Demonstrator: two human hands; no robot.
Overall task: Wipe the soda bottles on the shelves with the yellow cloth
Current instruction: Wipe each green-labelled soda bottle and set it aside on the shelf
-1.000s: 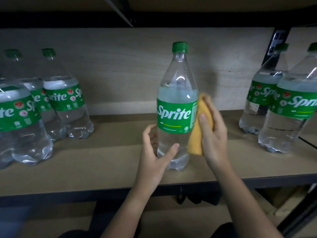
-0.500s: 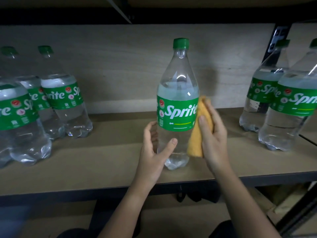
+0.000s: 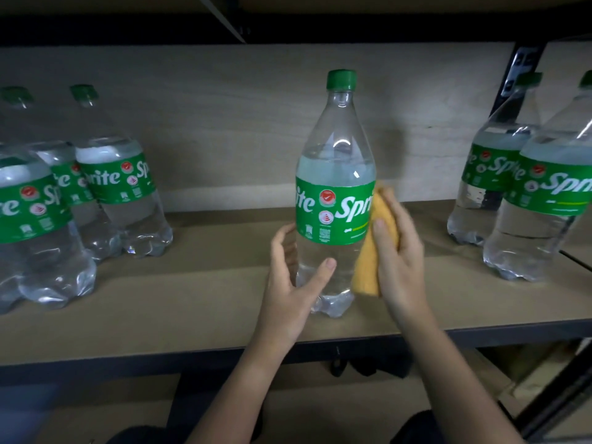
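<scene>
The middle bottle is gripped low by the left hand; the cloth is clutched and pressed to its side by the right hand. Wiping is judged underway; next, turning the bottle to reach unwiped faces.

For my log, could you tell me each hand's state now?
Left hand: grips the middle bottle.
Right hand: holds the yellow cloth.

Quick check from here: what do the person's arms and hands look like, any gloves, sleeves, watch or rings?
Both arms are bare as far up as the frame shows; no sleeves come into view. The left hand and right hand wear no gloves. No watch, band or ring shows on either wrist or on the visible fingers, and the nails look short and unpainted.
</scene>
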